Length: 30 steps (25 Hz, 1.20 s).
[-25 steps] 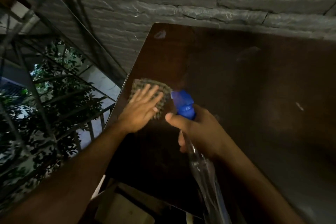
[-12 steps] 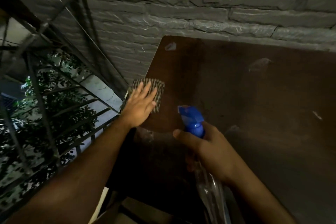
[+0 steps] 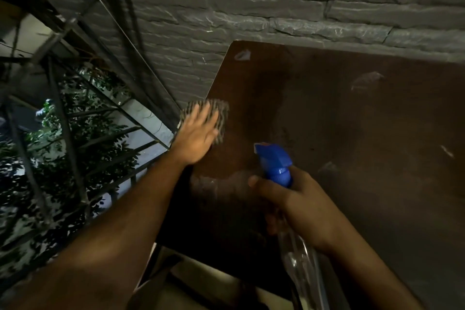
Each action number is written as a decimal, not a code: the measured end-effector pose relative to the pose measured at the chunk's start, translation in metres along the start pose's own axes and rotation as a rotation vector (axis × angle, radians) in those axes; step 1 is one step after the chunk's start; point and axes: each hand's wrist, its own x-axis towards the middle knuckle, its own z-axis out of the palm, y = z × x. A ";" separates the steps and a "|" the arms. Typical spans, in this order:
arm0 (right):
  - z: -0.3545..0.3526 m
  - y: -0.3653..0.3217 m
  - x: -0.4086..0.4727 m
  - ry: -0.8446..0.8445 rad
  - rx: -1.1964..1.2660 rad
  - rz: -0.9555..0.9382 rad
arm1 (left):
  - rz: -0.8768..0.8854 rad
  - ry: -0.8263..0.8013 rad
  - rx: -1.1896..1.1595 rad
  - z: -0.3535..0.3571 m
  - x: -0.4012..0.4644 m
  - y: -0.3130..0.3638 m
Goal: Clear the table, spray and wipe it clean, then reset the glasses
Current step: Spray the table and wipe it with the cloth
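- The left hand lies flat, fingers straight and spread, pressing a checked cloth onto the brown table at its far left edge, near the corner.
- The cloth sticks out past the fingertips on the far side; part of it seems to overhang the table's left edge.
- The right hand is wrapped round the neck of a spray bottle, thumb across the front. The blue nozzle points away toward the far left part of the table, and the clear body slopes back under the wrist.
- The table butts against a dark stone wall on the far side. A metal railing with green leaves behind it runs along the left.
- No glasses are in view; the tabletop shows only a few pale smears and small specks, one near the far left corner and others to the right.
- This looks like the wiping step, with the clearing done and the resetting of glasses still ahead.
- To do it well, keep the palm flat with even pressure and overlap each pass.
- Work from the wall edge toward the near side, covering the smears on the right.
- Keep the bottle lifted clear of the wet surface.
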 end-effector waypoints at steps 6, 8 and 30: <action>0.004 0.007 -0.011 -0.027 -0.012 -0.008 | 0.327 -0.018 0.078 0.018 -0.073 0.039; 0.004 0.007 -0.015 -0.039 0.011 -0.002 | 0.311 -0.011 0.018 0.021 -0.106 0.008; 0.028 -0.003 -0.041 -0.233 0.044 0.161 | 0.194 0.027 0.020 0.039 -0.184 0.004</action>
